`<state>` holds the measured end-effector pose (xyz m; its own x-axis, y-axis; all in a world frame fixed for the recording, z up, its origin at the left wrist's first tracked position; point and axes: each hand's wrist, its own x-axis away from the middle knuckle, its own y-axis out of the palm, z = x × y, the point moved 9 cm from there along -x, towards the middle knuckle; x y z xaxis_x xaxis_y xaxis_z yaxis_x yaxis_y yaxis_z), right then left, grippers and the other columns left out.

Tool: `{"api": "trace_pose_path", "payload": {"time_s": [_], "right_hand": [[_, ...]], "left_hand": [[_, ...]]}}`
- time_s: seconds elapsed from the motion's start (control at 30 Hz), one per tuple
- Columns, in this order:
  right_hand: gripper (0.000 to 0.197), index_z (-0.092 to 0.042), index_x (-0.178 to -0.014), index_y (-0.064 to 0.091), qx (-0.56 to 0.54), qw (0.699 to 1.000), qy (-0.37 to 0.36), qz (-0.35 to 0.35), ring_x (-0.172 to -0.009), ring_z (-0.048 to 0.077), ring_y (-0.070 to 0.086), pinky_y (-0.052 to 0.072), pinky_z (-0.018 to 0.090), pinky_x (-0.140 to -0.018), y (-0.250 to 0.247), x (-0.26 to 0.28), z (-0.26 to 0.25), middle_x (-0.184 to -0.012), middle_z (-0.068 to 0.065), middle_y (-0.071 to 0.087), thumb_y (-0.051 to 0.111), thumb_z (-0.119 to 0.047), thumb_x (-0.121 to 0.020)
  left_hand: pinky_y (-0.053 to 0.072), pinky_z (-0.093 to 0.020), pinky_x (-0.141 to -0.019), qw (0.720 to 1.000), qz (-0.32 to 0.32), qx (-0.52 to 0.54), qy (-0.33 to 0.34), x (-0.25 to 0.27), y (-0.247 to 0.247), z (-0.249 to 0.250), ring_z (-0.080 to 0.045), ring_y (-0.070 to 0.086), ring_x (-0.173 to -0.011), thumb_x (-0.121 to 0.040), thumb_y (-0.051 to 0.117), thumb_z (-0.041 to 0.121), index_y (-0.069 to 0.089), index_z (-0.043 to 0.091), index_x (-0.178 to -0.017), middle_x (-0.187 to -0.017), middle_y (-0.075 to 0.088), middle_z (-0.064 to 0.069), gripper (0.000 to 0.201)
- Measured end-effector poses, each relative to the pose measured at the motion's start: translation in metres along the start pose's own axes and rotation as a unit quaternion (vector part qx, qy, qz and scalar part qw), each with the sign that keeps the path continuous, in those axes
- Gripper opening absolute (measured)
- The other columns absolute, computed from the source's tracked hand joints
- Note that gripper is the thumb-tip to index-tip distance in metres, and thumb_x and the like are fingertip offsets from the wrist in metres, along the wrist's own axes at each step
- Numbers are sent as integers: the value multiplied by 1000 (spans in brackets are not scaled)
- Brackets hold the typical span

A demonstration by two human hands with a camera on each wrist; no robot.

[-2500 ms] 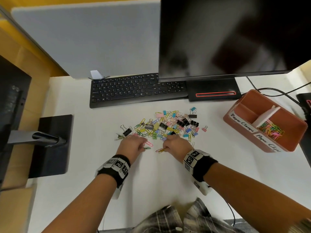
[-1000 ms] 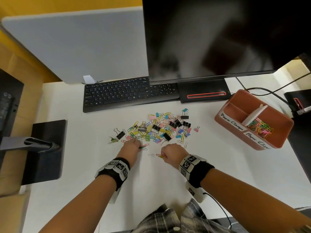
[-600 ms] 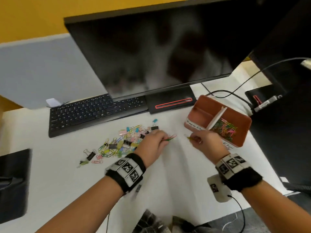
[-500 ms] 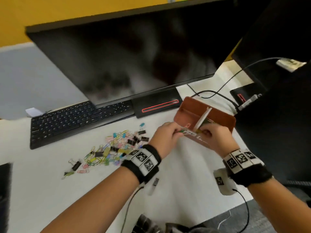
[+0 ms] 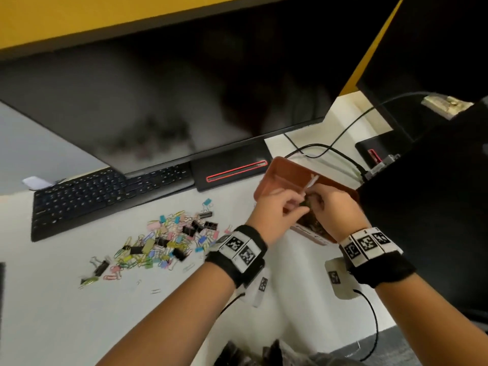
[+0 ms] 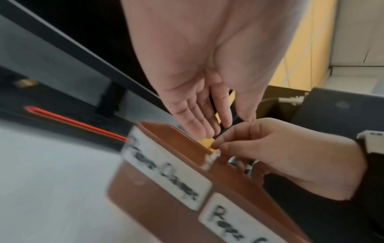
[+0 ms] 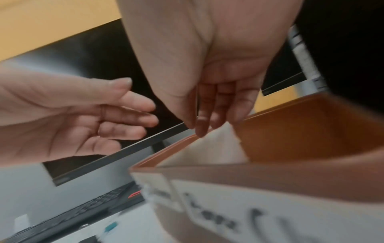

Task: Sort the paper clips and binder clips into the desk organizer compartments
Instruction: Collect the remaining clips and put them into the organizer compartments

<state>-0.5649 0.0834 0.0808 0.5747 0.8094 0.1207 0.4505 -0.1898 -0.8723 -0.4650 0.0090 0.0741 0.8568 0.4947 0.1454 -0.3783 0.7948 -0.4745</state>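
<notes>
Your forearms reach forward over the white desk (image 5: 79, 326). A loose pile of paper clips and binder clips (image 5: 163, 241) lies to your left, short of the keyboard (image 5: 100, 191). Your left hand (image 5: 277, 207) hangs with fingers relaxed and spread, nothing held, over the brown desk organizer (image 6: 166, 205). Your right hand (image 5: 334, 207) has its fingers bunched at the white divider (image 7: 207, 148); held clip: cannot tell. Monitor (image 5: 184, 88) beyond.

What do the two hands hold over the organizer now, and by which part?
Left hand holds nothing; its fingers are spread. Whether the right hand, curled above the organizer, still pinches something cannot be told.
</notes>
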Motion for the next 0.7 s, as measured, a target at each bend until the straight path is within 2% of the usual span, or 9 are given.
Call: {"api": "trace_pose_path", "payload": {"time_s": [0.07, 0.13, 0.23, 0.33, 0.4, 0.5, 0.6, 0.7], "right_hand": [[14, -17, -95, 64, -1, 998, -69, 1, -81, 21, 66, 53, 31, -68, 11, -2, -33, -91, 4, 70, 52, -20, -88], [15, -20, -92, 66, -16, 991, -130, -27, -84, 22, 65, 55, 36, -72, 34, -2, -68, -92, 1, 70, 53, -25, -87], [18, -24, -102, 67, -32, 974, -205, -96, -93, 20, 63, 52, 32, -81, 78, 0, -123, -98, -2, 69, 55, -19, -89], [25, -23, -112, 63, -28, 952, -262, -154, -99, 23, 58, 48, 35, -89, 121, 6, -173, -102, 1, 66, 55, -21, -88], [29, -24, -117, 59, -16, 946, -273, -174, -105, 21, 53, 44, 36, -94, 145, 5, -199, -109, 0, 63, 56, -25, -88], [30, -27, -118, 59, -13, 938, -279, -205, -114, 22, 49, 40, 42, -99, 179, 2, -230, -116, 0, 60, 54, -22, -89], [34, -28, -119, 60, 14, 928, -289, -235, -120, 24, 44, 38, 47, -101, 210, 0, -253, -122, 1, 57, 51, -12, -90], [37, -32, -126, 54, 71, 912, -280, -290, -129, 24, 36, 30, 49, -108, 239, 3, -262, -135, 1, 47, 49, -18, -92]], "left_hand": [[42, -4, -72, 999, 38, -12, -2, 24, -36, -20, -2, 59, -83, -83, 65, 24, 66, 21, -96, -96, 60, 7, 13], [44, -9, -70, 995, 91, -36, -34, 54, -78, -54, -2, 57, -82, -84, 62, 22, 66, 22, -95, -95, 58, 7, 12], [43, -20, -70, 972, 183, -103, -104, 105, -139, -109, -5, 53, -75, -83, 63, 18, 64, 22, -94, -87, 57, 4, 12], [48, -33, -75, 939, 228, -172, -191, 151, -182, -167, -15, 54, -77, -80, 66, 17, 62, 21, -98, -85, 55, 1, 18], [49, -36, -81, 923, 232, -185, -245, 171, -199, -203, -20, 56, -84, -78, 68, 21, 61, 21, -100, -91, 55, -1, 23], [44, -31, -85, 919, 189, -194, -287, 180, -204, -242, -22, 53, -91, -75, 69, 29, 61, 23, -101, -97, 56, -1, 28], [44, -32, -87, 925, 124, -220, -283, 174, -195, -263, -19, 53, -93, -70, 62, 46, 65, 33, -98, -94, 57, 8, 31], [36, -33, -90, 919, 117, -268, -264, 171, -194, -267, -19, 43, -98, -75, 64, 41, 66, 34, -93, -92, 53, 10, 20]]}}
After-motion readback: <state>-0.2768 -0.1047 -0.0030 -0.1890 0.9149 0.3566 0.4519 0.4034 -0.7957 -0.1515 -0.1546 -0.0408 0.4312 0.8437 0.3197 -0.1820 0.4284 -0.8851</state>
